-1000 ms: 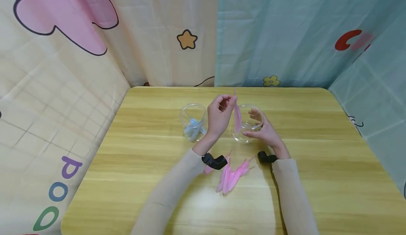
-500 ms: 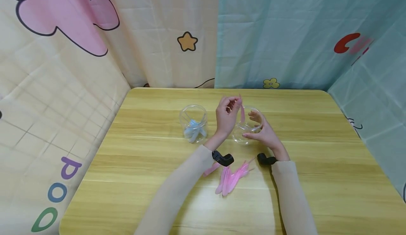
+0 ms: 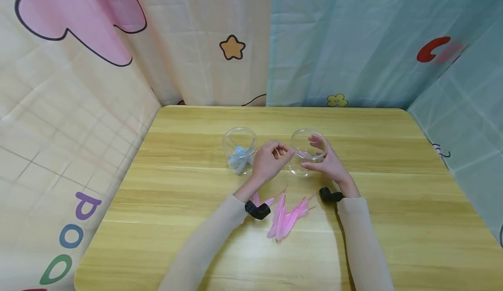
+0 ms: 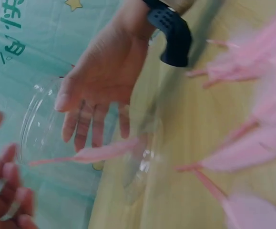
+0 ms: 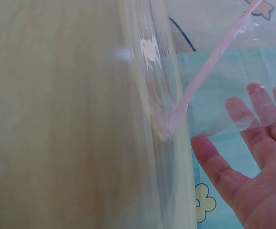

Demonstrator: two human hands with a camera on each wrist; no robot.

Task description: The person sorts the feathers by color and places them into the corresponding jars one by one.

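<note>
Soft light, slight blur

A whitish sheen is reflected by the yellowish wood-grain desk (image 3: pixel 412 221). A shadow is cast beside the beige right sleeve (image 3: pixel 362 238). Pale pink feathers (image 4: pixel 252 148) are blurred; glare is caught by the clear round jar (image 5: pixel 149 57).

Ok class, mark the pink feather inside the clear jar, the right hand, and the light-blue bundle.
Pink feather (image 4: pixel 105 151): left wrist view, middle of its vane.
Right hand (image 3: pixel 332 164): head view, middle of the hand.
Light-blue bundle (image 3: pixel 238 162): head view, its visible middle.
</note>
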